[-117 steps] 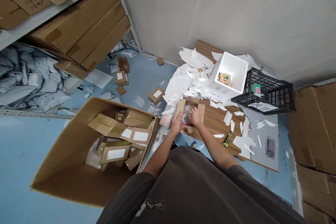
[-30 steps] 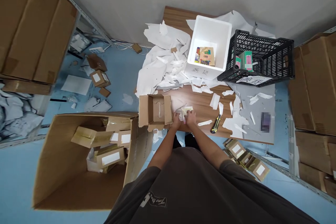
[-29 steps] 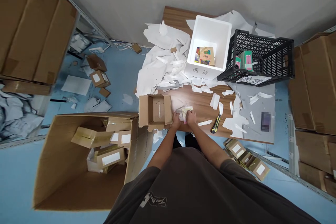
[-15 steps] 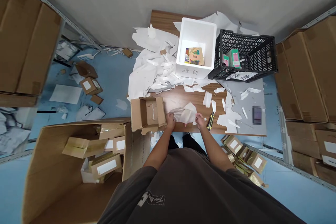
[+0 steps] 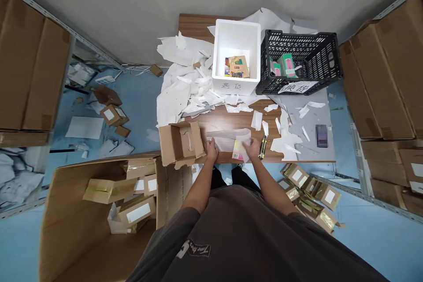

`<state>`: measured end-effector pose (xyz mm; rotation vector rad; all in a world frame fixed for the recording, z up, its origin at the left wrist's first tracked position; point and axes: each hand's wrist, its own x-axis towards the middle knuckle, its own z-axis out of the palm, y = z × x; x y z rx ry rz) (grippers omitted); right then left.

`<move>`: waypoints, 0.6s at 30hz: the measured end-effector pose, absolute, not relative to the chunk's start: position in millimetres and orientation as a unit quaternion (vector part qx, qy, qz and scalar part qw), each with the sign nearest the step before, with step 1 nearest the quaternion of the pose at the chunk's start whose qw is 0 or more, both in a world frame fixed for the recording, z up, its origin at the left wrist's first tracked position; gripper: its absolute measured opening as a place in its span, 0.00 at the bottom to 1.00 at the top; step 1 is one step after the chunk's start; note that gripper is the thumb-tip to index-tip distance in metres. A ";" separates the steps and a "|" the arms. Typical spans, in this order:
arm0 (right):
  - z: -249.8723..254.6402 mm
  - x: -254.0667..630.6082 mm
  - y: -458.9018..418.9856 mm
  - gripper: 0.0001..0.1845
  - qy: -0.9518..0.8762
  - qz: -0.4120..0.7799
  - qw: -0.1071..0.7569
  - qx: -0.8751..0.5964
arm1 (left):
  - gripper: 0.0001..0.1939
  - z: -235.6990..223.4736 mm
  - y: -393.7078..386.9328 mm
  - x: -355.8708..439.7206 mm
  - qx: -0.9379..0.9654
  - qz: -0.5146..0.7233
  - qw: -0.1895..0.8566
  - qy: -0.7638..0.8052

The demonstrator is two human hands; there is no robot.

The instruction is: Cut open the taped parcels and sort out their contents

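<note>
the left hand [image 5: 211,150] rests on the end of a thin white plastic wrap [image 5: 224,142], its fingers low and nearly flat, while the right hand [image 5: 253,149] curls partly closed at the other end. neither hand clearly shows a firm grip, so i can't tell how tightly either one has hold. a small yellow and pink packet [image 5: 238,150] sits at the wrap's right end, partly covered, just left of the right hand and close to the near edge of the wood-grain tabletop [image 5: 218,116].

the packet looks like the likeliest thing to get away: if the thin wrap slips or is pulled unevenly, it could slide out and drop past the near edge to the floor. a yellow and black utility knife [image 5: 262,147] lies just beside the right hand, so a quick move sideways could knock it or bring skin against any exposed blade; i can't tell whether the blade is out. the open kraft cardboard box [image 5: 181,144] touches the left hand's side, and a careless elbow or wrist could shove it off the tabletop.
</note>
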<state>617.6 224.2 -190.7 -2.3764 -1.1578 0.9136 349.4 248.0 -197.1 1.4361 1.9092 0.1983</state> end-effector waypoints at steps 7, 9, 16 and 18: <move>-182.2 606.1 224.4 0.07 -0.450 0.359 0.114 -0.810 | 0.39 -196.9 249.6 348.7 0.564 0.078 0.369 0.735; -177.6 630.1 232.2 0.09 -0.407 0.358 0.142 -0.828 | 0.38 -197.0 250.4 348.9 0.563 0.076 0.366 0.737; -150.5 721.3 216.7 0.11 -0.224 0.268 0.142 -0.926 | 0.30 -183.8 254.3 342.1 0.566 0.096 0.390 0.720; -143.2 718.2 204.9 0.16 -0.226 0.250 0.157 -0.928 | 0.24 -174.4 251.1 344.0 0.563 0.120 0.405 0.711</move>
